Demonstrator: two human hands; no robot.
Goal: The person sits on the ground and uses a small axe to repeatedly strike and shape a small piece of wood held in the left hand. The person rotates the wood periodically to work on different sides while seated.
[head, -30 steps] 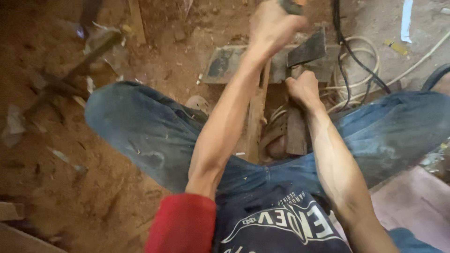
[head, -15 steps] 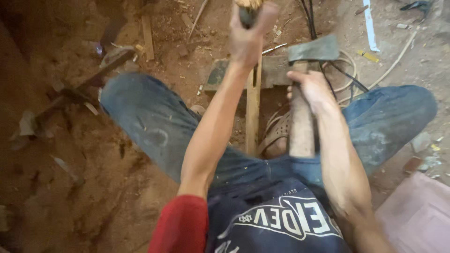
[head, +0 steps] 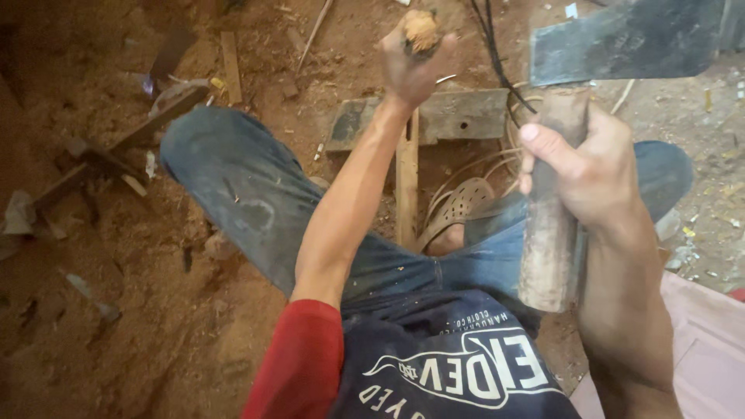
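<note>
My right hand [head: 594,167] grips the thick wooden handle of an axe [head: 547,233], raised close to the camera, its dark steel blade [head: 621,43] up at the top right. My left hand [head: 411,66] is stretched forward and closed around the top end of an upright wooden stick [head: 421,29], whose frayed tip shows above my fist. The stick stands over a flat wooden block [head: 458,116] on the ground between my knees. A narrow wooden slat [head: 406,178] lies from the block toward me.
I sit on reddish dirt in blue jeans, knees spread. A worn sandal [head: 458,209] lies between my legs. Black and pale cables [head: 497,70] run past the block. Wood scraps and a tool [head: 116,147] lie at the left. A pink sheet [head: 698,341] is at the lower right.
My right hand has lifted the axe off the block, up and toward the camera. My left hand stays on the stick's top end.
</note>
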